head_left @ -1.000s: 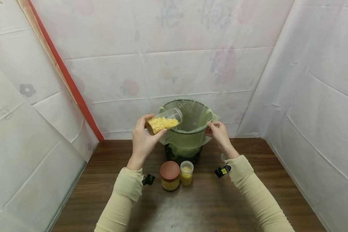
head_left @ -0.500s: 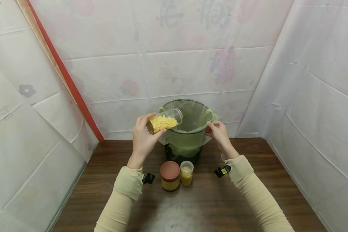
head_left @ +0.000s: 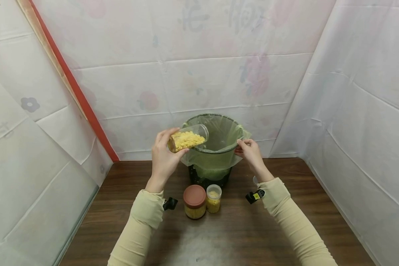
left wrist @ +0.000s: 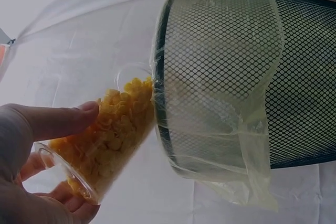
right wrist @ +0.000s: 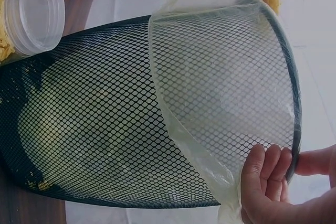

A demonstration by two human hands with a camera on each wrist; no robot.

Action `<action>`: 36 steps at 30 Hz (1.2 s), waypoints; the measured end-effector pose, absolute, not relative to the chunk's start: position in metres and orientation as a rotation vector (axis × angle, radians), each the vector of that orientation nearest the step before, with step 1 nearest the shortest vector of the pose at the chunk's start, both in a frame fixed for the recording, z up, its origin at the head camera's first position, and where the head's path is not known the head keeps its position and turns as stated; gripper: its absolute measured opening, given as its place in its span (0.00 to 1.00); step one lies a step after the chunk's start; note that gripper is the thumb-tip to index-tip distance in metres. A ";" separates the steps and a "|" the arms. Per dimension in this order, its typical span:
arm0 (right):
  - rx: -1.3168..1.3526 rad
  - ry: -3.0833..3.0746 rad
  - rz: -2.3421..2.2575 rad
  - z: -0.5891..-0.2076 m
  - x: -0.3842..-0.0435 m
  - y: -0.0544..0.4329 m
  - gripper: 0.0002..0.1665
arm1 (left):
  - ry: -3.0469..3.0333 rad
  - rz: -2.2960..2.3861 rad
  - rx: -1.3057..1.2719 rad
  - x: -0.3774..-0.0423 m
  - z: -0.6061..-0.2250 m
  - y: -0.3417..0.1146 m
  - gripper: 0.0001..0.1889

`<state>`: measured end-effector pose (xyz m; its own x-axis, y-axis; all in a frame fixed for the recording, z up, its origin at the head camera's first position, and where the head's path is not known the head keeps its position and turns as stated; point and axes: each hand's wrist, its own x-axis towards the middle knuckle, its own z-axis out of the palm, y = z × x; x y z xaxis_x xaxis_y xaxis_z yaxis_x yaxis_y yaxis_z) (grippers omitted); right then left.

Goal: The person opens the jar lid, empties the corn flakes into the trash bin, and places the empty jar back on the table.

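My left hand grips a clear jar near its base and holds it tilted, mouth over the bin's rim. Yellow flakes fill much of its lower side and reach toward the mouth. The dark mesh bin stands upright, lined with a thin pale-green plastic bag folded down over its rim. At the right of that rim, my right hand pinches the edge, thumb on one side and curled fingers on the bag outside, as the right wrist view shows.
In front of the bin stand a jar with a reddish-brown lid and a small lidless clear jar, both with yellow contents. A clear round piece lies by the right wrist on the wooden table. White sheeting surrounds the table's back and sides.
The flakes in the tilted jar have shifted within it, and the jar's base has moved very slightly. The right hand stays at the rim.
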<state>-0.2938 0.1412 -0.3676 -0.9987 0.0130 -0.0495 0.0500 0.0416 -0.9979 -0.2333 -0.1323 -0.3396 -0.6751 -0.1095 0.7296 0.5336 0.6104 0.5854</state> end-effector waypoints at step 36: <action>0.086 2.254 -2.159 -0.367 -0.292 0.140 0.12 | -2.100 -1.062 -0.350 -0.233 -0.334 -0.132 0.33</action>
<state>-0.2922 0.1404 -0.3671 -0.9983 0.0267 -0.0516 0.0527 0.0422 -0.9977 -0.2330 -0.1319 -0.3342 -0.6858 -0.0849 0.7228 0.5319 0.6194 0.5775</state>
